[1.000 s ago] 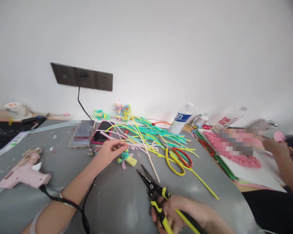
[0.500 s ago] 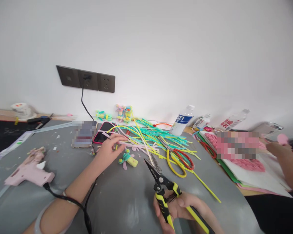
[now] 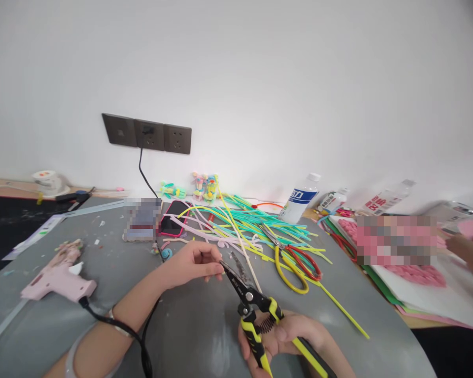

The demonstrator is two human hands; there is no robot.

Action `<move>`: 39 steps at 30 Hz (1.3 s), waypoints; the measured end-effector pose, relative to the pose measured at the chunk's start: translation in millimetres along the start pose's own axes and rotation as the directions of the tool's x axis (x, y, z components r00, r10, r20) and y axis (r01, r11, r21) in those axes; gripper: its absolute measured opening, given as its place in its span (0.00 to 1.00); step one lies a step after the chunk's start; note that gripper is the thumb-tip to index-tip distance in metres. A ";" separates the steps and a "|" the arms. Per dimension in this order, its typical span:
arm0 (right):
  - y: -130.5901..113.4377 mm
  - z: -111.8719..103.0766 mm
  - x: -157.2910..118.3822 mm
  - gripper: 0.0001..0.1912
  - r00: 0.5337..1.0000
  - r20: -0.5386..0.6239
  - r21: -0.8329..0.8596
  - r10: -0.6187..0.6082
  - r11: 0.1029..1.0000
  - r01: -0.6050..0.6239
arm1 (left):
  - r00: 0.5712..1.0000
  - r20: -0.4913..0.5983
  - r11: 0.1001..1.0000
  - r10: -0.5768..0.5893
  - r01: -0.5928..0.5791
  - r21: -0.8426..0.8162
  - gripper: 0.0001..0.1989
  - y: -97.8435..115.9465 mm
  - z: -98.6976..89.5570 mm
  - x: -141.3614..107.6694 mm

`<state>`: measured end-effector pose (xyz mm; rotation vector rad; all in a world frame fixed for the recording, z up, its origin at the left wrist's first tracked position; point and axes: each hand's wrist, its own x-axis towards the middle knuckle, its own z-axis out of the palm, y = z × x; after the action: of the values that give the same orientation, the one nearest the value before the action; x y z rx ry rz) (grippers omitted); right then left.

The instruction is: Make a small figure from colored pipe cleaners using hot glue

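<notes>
My right hand [image 3: 276,341] is wrapped round the black and yellow pliers [image 3: 249,296], their jaws pointing up and left. My left hand [image 3: 205,262] is closed in a pinch at the tip of the jaws; what its fingers hold is too small to make out. Beyond the hands lies a pile of green, yellow and pink fuzzy stems [image 3: 256,218]. Scissors [image 3: 291,262] with red and yellow handles rest on its right side. A small blue curled piece [image 3: 166,254] lies left of my left hand.
A pink glue gun [image 3: 59,278] with a black cable lies at left. Two phones, one pink-edged [image 3: 174,218], lie behind my left hand. A bottle [image 3: 299,199] stands near the wall. Another person's hand [image 3: 469,254] is at far right, by papers [image 3: 453,299].
My left hand has moved right and toward me, from the pile to the pliers' tip. The small teal and yellow figure is no longer visible where it lay. The view has shifted slightly.
</notes>
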<state>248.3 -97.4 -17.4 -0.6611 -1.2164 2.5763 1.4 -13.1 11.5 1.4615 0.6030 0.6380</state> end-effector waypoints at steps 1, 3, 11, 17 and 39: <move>-0.8 0.9 -2.3 0.31 1.000 -0.001 0.005 0.000 1.000 0.000 | 1.000 0.001 1.000 0.013 -0.013 0.012 0.17 1.7 0.2 -0.3; -5.3 5.6 -11.3 0.32 0.999 -0.034 -0.010 -0.012 1.000 0.011 | 0.999 -0.009 0.999 0.036 -0.035 0.041 0.16 5.1 0.0 -0.7; -27.6 39.9 -57.3 0.31 0.605 -0.782 -0.426 -0.148 0.836 -0.346 | 0.900 -0.375 0.840 0.223 0.017 0.542 0.12 -3.3 -25.6 3.8; -5.9 35.2 -43.9 0.42 0.247 -0.924 -0.383 -0.293 0.714 -0.586 | 0.922 -0.299 0.706 0.246 0.041 0.707 0.09 -10.1 -28.0 4.1; 16.1 -8.8 -6.9 0.25 -0.022 -0.698 -0.306 -0.716 0.326 -0.894 | 0.930 -0.149 0.618 0.336 -0.099 0.780 0.15 -21.0 -17.7 7.8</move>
<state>258.6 -104.3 -32.6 -2.3984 -1.6602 -0.0813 -5.2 4.7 -9.9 2.3029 1.0089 0.8486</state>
